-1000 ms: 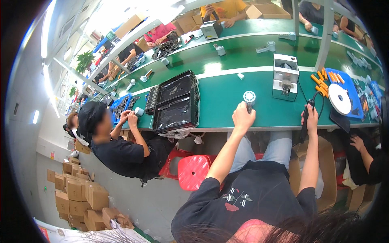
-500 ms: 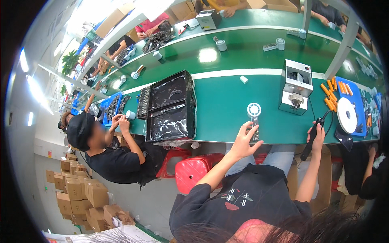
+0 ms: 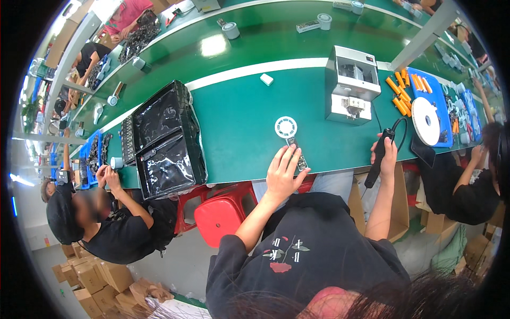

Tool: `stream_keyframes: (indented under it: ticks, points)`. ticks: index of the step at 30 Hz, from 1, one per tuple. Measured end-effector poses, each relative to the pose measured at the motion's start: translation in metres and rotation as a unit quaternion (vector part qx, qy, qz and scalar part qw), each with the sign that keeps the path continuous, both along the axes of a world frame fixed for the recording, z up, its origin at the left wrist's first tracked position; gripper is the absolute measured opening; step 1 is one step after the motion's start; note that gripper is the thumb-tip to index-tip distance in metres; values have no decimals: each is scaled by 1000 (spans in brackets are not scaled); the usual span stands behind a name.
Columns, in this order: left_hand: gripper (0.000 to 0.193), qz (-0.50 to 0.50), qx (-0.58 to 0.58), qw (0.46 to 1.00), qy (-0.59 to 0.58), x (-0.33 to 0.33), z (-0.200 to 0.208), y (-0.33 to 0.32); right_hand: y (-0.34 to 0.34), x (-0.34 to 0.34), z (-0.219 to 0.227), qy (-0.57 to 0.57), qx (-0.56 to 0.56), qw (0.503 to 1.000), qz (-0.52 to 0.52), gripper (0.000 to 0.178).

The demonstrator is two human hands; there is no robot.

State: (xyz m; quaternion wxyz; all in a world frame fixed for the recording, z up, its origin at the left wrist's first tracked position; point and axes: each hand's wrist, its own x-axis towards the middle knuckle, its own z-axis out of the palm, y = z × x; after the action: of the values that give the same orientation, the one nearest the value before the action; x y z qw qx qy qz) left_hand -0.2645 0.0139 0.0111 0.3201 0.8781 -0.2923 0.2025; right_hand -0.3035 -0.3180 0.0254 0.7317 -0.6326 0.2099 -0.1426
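Steadying white-headed device [image 3: 286,127], apparently: left grip [image 3: 283,174], fingers parted across it; right grip [image 3: 388,155], clamped round black corded tool [image 3: 375,169].

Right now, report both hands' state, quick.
Left hand: open, over the near end of the ring-headed device.
Right hand: closed, holding the black corded tool.

Black T-shirt [image 3: 329,239], 2 short sleeves [image 3: 229,266], red flower print [image 3: 281,267] (white letters [image 3: 276,242] beside it), light-blue jeans [image 3: 334,183]
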Motion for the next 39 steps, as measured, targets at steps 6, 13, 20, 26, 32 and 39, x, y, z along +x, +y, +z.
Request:
stream_keyframes:
  ticks: [6,13,20,26,32,39]
  points:
    - [57,13,25,1000,4,-5,5,-4,0,-2,2,-3,9,1000,-16,36]
    - [57,15,2,1000,-1,-1,-2,-2,-2,-2,-1,3,10,1000,-12,35]
    - [57,22,0,1000,-18,2,-2,-6,5,2,10,18,10,1000,-15,36]
    - [58,20,-42,999,18,0,-3,-8,19,19,59,-88,-8,995,-47,44]
    - [54,26,-79,996,41,2,4,-17,39,68,145,-346,-94,928,-106,63]
    - [53,51,-106,991,71,3,-3,-26,58,130,162,-416,-159,891,-91,56]
